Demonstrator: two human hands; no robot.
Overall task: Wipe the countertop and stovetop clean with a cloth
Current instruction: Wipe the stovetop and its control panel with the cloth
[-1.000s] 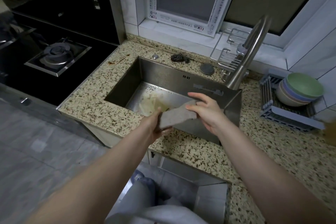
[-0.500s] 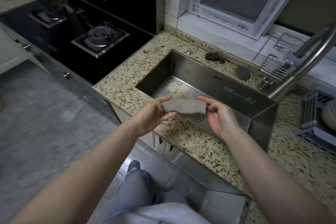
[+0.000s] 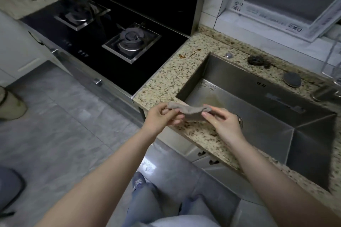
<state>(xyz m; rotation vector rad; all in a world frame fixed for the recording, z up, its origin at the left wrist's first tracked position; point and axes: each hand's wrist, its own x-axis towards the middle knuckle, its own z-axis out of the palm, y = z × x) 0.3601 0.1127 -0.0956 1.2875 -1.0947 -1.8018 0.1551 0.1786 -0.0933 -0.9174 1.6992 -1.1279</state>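
— Where is the cloth (image 3: 190,111) held?

— It is stretched between both hands, above the front edge of the countertop (image 3: 166,77), by the front left corner of the sink (image 3: 258,112). Its left end is pinched by the left hand (image 3: 162,116) between thumb and curled fingers; its right end is pinched by the right hand (image 3: 223,120) between thumb and fingertips. The lower part of the cloth is partly covered by the fingers, so its full shape cannot be told.

— And the stovetop (image 3: 114,42)?

— It is seen to the left of the countertop, black and glossy, with two burners. The far burner (image 3: 81,16) is blurred; the near burner (image 3: 132,39) is clearer.

— What is marked on the countertop?

— Reddish-brown smears (image 3: 188,54) are seen near its back left corner. A dark clump (image 3: 258,61) lies along the back edge behind the sink; what it is cannot be made out. A round grey disc (image 3: 291,79) lies further right along that edge.

— Is anything cut off?

— The tap (image 3: 332,64) is cut by the right border and blurred. The drain (image 3: 239,120) is mostly hidden behind the right hand.
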